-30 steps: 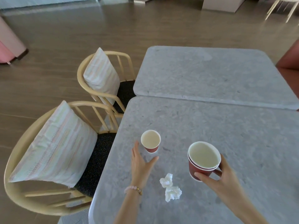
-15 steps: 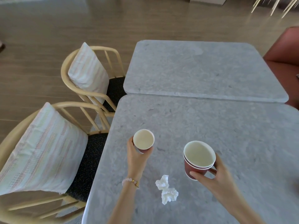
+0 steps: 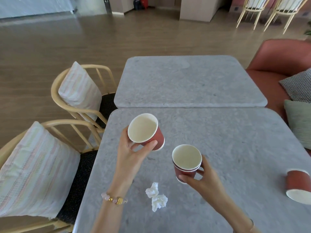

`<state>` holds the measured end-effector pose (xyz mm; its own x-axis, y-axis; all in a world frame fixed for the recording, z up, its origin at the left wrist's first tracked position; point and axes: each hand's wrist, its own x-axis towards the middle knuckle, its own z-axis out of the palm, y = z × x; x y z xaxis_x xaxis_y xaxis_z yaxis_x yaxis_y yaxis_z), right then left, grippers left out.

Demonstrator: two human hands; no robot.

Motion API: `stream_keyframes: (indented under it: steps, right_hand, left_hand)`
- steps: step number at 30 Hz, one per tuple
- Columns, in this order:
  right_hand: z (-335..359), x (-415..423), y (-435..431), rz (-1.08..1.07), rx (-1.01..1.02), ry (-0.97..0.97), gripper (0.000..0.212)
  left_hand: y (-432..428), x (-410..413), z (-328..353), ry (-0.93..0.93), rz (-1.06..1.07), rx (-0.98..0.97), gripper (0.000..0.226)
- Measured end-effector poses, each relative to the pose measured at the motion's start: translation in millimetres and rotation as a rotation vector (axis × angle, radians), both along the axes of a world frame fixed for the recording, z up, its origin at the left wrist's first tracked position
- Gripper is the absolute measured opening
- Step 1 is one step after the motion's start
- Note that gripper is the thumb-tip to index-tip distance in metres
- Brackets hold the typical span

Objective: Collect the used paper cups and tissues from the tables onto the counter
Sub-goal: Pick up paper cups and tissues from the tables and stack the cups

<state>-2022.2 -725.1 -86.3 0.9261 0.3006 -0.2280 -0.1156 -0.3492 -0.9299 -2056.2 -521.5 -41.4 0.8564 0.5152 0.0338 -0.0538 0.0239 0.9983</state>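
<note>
My left hand (image 3: 131, 153) holds a red paper cup (image 3: 144, 130) above the near grey table (image 3: 227, 148), tilted with its cream inside facing me. My right hand (image 3: 200, 179) grips a stack of red paper cups (image 3: 186, 161), upright, just right of and below the first cup. Two crumpled white tissues (image 3: 156, 196) lie on the table between my forearms. Another red cup (image 3: 297, 185) lies on its side at the table's right edge.
A second grey table (image 3: 188, 81) butts against the far side. Two cane chairs with striped cushions (image 3: 79, 91) (image 3: 33, 169) stand on the left. A red sofa (image 3: 279, 61) with cushions runs along the right. Wooden floor lies beyond.
My left hand closed on the small cup and lifted it off the table, tilting it toward me. The right hand kept its stacked cups. The view rose, revealing the cup lying at right.
</note>
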Motion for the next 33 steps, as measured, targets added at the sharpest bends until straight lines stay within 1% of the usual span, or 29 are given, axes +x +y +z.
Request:
stream_keyframes:
  steps: [3,5,7,11,16,21,24,29,33]
  right_hand:
    - [-3,-3,-6,0.026,-0.001,-0.013,0.057]
    - [-2,-6,-11,0.033,0.007,-0.037,0.057]
    - [-2,-8,-17,0.031,0.017,-0.058,0.058]
    - [1,-11,-28,0.017,0.026,-0.107,0.062]
    - [3,-16,-43,-0.004,0.054,-0.131,0.069]
    - [9,-24,-59,-0.030,0.055,-0.150,0.062]
    - [11,-27,-66,-0.044,0.056,-0.166,0.063]
    - [12,-33,-73,-0.048,0.055,-0.192,0.057]
    - [13,-36,-76,-0.056,0.048,-0.200,0.057]
  left_hand:
    - [-17,-5,21,-0.038,-0.067,-0.008,0.057]
    - [-32,-8,28,-0.050,-0.109,-0.018,0.056]
    - [-46,-8,32,-0.046,-0.154,-0.006,0.058]
    - [-72,-5,29,-0.010,-0.229,0.056,0.069]
    - [-97,-7,19,0.059,-0.285,0.132,0.071]
    - [-115,-14,5,0.107,-0.318,0.181,0.068]
    - [-124,-19,-2,0.121,-0.344,0.176,0.067]
    - [-136,-22,-9,0.116,-0.354,0.170,0.067]
    - [-138,-25,-10,0.118,-0.374,0.180,0.070]
